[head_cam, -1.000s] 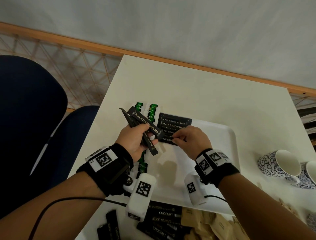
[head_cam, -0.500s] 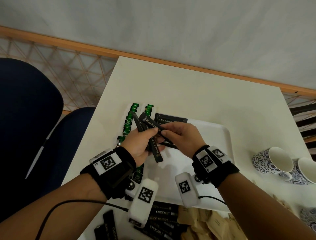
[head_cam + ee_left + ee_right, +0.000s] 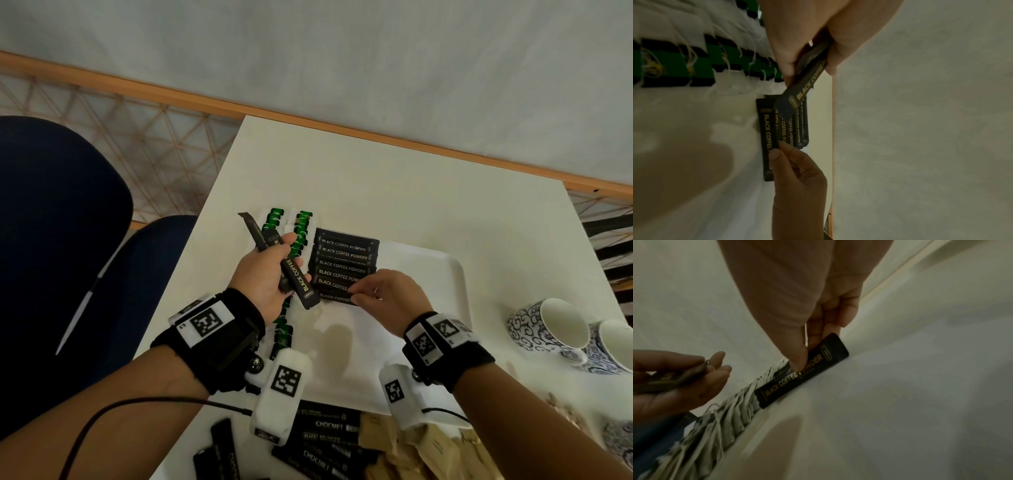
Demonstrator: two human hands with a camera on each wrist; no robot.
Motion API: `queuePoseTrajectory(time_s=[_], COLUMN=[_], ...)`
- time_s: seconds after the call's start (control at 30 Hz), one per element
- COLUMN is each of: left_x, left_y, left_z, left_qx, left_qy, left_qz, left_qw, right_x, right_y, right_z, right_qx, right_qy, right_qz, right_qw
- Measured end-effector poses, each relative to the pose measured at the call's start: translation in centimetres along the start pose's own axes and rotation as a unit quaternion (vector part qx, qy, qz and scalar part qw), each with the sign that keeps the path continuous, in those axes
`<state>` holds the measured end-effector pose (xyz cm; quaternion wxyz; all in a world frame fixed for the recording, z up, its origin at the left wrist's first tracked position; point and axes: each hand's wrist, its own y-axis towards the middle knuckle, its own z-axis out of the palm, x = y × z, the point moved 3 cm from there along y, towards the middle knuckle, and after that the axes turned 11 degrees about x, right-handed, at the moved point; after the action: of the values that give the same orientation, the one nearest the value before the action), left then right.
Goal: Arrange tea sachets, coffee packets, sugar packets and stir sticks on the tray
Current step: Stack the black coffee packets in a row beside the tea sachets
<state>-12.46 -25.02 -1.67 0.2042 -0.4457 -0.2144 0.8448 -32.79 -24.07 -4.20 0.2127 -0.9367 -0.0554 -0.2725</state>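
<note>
A white tray (image 3: pixel 428 274) lies on the table. A row of black coffee packets (image 3: pixel 344 260) lies at the tray's far left, and green tea sachets (image 3: pixel 301 222) run in a column along its left edge. My left hand (image 3: pixel 291 260) grips a small bundle of coffee packets (image 3: pixel 294 277) above the tea sachets (image 3: pixel 670 65). My right hand (image 3: pixel 352 294) pinches one coffee packet (image 3: pixel 803 371) by its right end, laid at the near end of the row (image 3: pixel 797 129). From the left wrist the right hand's fingertips (image 3: pixel 777 152) rest on that packet.
Blue-patterned cups (image 3: pixel 555 329) stand at the right of the table. Black Chocmet packets (image 3: pixel 325 438) and brown paper packets (image 3: pixel 428 455) lie at the near edge. A dark blue chair (image 3: pixel 61 240) stands to the left.
My right hand took one coffee packet from the left hand's bundle and brought it down to the near end of the row. The left hand drew back to the left with the rest.
</note>
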Motion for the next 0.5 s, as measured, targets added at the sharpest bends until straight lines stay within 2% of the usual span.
queuePoseTrajectory(time_s=[0.2,0.5], left_x=[0.2,0.8], left_y=[0.0,0.3], left_z=[-0.1,-0.3], left_qx=[0.006,0.001], left_qy=[0.0,0.001], left_qz=[0.002,-0.009], left_qw=[1.0,1.0], right_x=[0.4,0.6], right_y=[1.2,1.9], right_z=[0.1,-0.3], right_qx=[-0.032,-0.035], right_qy=[-0.039,-0.068], right_qz=[-0.015,-0.026], right_qw=[0.999,0.997])
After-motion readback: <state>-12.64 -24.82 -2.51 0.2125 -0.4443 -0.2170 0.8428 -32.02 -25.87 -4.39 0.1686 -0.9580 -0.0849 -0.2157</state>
